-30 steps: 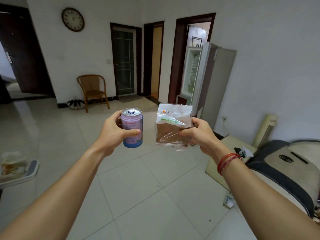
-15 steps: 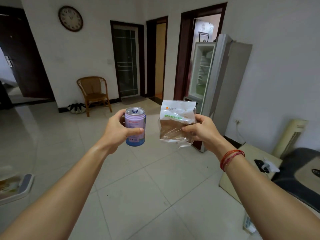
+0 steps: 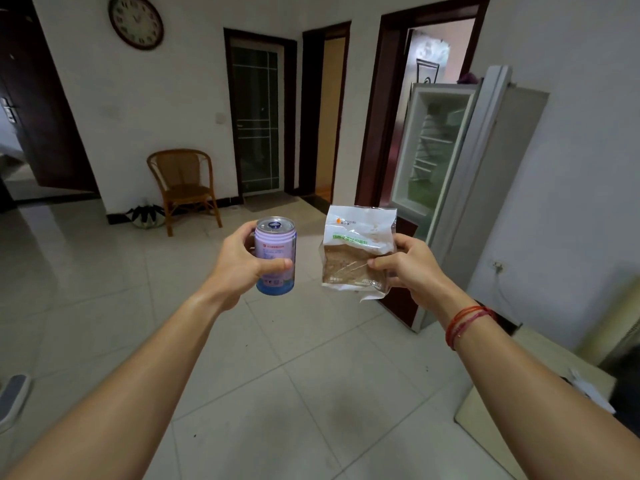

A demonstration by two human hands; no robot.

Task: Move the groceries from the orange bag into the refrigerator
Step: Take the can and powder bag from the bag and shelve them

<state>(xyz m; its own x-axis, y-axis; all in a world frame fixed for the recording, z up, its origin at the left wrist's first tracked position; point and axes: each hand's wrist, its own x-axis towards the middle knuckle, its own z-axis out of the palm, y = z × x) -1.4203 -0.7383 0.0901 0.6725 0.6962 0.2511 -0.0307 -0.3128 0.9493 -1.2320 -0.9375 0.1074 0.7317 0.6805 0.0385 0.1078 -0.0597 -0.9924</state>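
My left hand (image 3: 239, 263) grips an upright purple and blue drink can (image 3: 275, 255), thumb across its front. My right hand (image 3: 412, 268) pinches a clear and white packet of brown bread (image 3: 353, 252) by its right edge. Both are held out at chest height over the tiled floor. The silver refrigerator (image 3: 491, 188) stands ahead on the right against the wall, its upper door (image 3: 429, 150) swung open with white shelves showing inside. The orange bag is not in view.
A wicker chair (image 3: 183, 187) stands by the far wall under a round clock (image 3: 135, 21). Dark doorways line the back wall. A low beige table (image 3: 540, 386) with small items sits at the right, beside the fridge. A grey object (image 3: 12, 393) lies at the left edge.
The view has advanced toward the refrigerator, which now appears larger and nearer. Both hands keep the can and the bread packet held out in the same way.
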